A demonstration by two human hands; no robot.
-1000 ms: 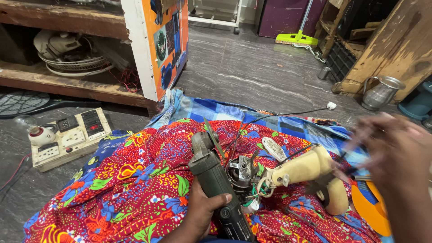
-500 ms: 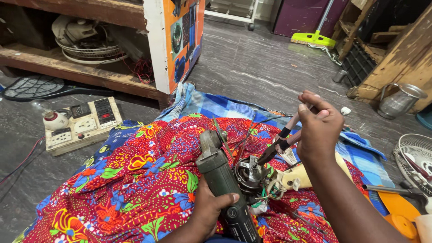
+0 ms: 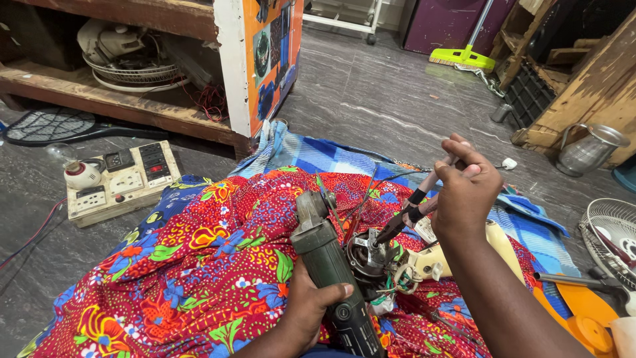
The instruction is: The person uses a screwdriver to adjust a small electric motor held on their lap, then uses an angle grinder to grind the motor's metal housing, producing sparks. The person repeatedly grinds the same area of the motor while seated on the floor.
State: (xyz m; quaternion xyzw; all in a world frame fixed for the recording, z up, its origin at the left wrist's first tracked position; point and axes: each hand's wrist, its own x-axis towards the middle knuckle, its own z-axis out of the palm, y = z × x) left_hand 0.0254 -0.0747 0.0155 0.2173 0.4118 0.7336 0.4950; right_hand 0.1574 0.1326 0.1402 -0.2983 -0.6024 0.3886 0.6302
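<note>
Right hand [image 3: 467,192] has lowered its probes [image 3: 411,213], perhaps touching the motor [image 3: 366,255]; left hand [image 3: 311,308] grips green grinder [image 3: 328,265].

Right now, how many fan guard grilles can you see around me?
2. One wire fan grille lies on the wooden shelf at upper left; another fan grille sits on the floor at the right edge, partly cut off. Others may be hidden.

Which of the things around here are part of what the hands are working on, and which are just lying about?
In use:
left hand gripping the green angle grinder
right hand holding probes to the motor
cream housing

Lying about:
switchboard
steel jug
broom
fan guard
racket
</note>
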